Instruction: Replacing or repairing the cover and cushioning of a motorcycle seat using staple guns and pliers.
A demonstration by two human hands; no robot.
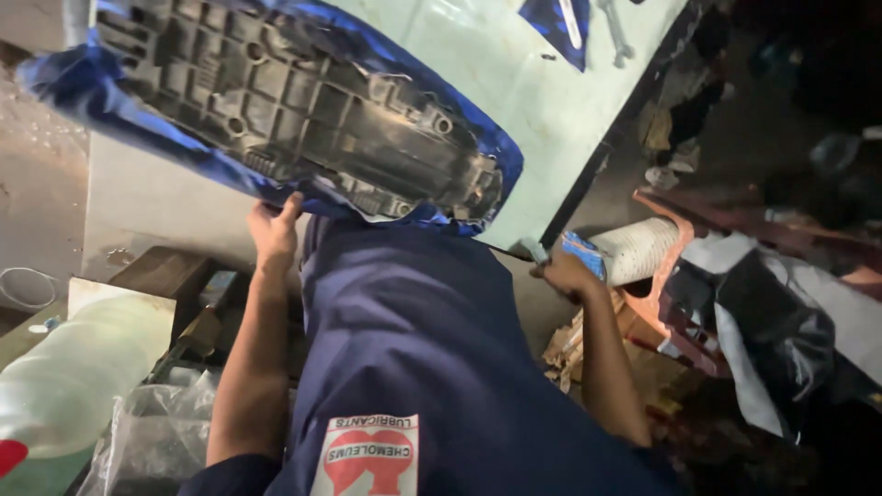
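**Upturned seat held at its edge in a dim workshop**

A dim, cluttered workshop seen from above, with a pale green panel (542, 101) leaning across the top of the view and a dusty floor to the left. A spanner (614, 32) lies on the panel near its upper edge.

The person wears a dark blue overall (413, 358) that fills the middle of the picture. Over their lap lies an upturned motorcycle seat (303, 110), its grey ribbed plastic underside facing up and a glossy blue cover (87, 87) wrapped around its rim.

The left hand (274, 231) reaches up to the seat's near edge. Its grip is closed on the blue cover at that edge, fingers curled over the rim, so the seat sits directly above and beyond the hand.

The right hand (565, 271) is well apart from the seat, off to the right and lower. Its grip is closed around a small tool (536, 250) with a pale tip; what kind of tool cannot be told. A small blue box (583, 253) shows just behind that hand.

Beside it stand a white roll (638, 248) and heaped dark and white sheeting (772, 321). At lower left lie a clear plastic bottle (73, 377) and crumpled clear bags (152, 432).
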